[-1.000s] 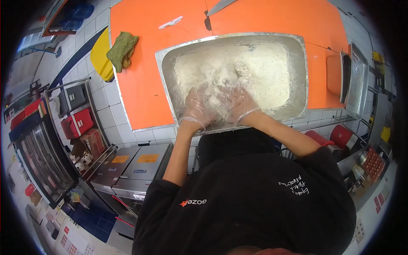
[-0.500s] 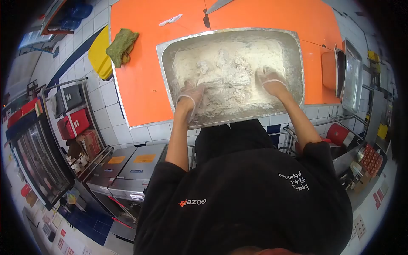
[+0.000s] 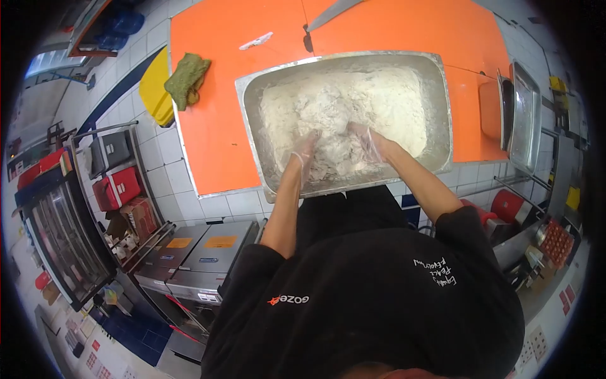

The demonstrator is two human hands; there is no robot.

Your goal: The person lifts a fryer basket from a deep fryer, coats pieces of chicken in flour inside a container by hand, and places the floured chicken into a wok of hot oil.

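Observation:
A deep metal tray (image 3: 445,104) lies on the orange tabletop, with pale flour and coated lumps (image 3: 325,110) inside. My left hand (image 3: 306,150), in a clear plastic glove, is at the lower left of the lumps, its fingers partly sunk in the flour. From the right, my right hand (image 3: 370,140), gloved too, touches the same heap with its fingertips. The heap lies between and above both hands. Flour hides part of the fingers, so their grip cannot be made out.
A green cloth (image 3: 187,81) lies at the table's left edge beside a yellow object (image 3: 156,90). A knife blade (image 3: 333,14) is at the far edge. An empty-looking metal pan (image 3: 525,117) stands right. Steel equipment (image 3: 208,252) is at lower left.
Both hands were together in the flour, then spread to the tray's sides, and now have come back inward around the lumps. The heap has been pushed up in the middle.

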